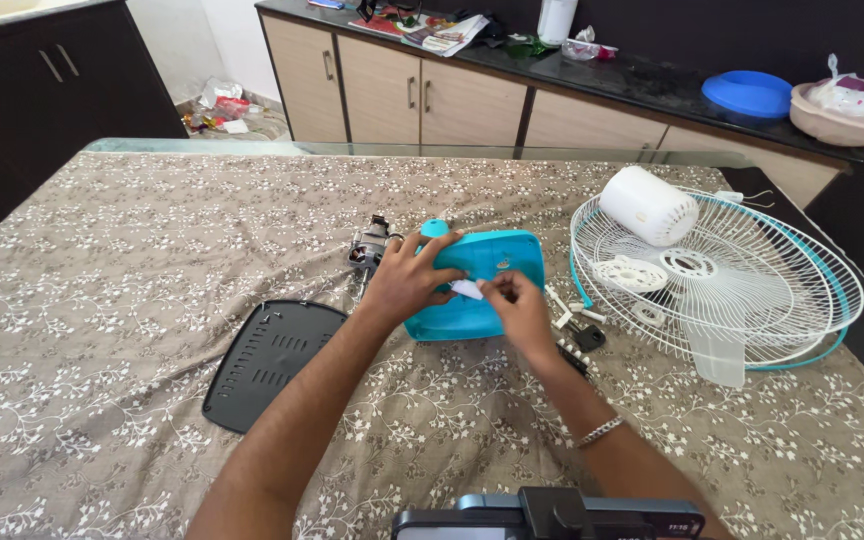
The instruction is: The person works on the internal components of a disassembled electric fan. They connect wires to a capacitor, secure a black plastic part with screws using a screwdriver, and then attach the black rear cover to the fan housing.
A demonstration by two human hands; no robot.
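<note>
1. a shiny turquoise plastic fan base, shaped like a box with round corners [487, 275], lies on a table covered with a brown cloth with white flowers [152, 240]. it sits near the middle of the table.
2. the left hand [407, 275] rests on the left end of the turquoise base. its fingers are spread out and press down on the top of it.
3. the right hand [517, 305] is over the front part of the base. its thumb and first fingers pinch a small white piece [467, 289]. i cannot tell what the piece is. the left hand's fingertips are just beside it.
4. a silver chain bracelet [599, 432] is on the right wrist.
5. a flat black plastic plate with slots in it [267, 360] lies to the left of the base, close to the left arm.
6. a small metal motor with wires [370, 248] lies just behind the left hand, touching the left end of the base.
7. a few small white and black parts [577, 322] lie just to the right of the base.
8. a round white wire fan guard with a turquoise rim [752, 290] lies further right of the base. a white plastic motor cover shaped like a cup [649, 205] and a clear fan blade [717, 350] lie on it.
9. a dark counter [652, 80] stands far behind the base, with a blue round lid [747, 93] and a beige bowl [832, 122] on it.
</note>
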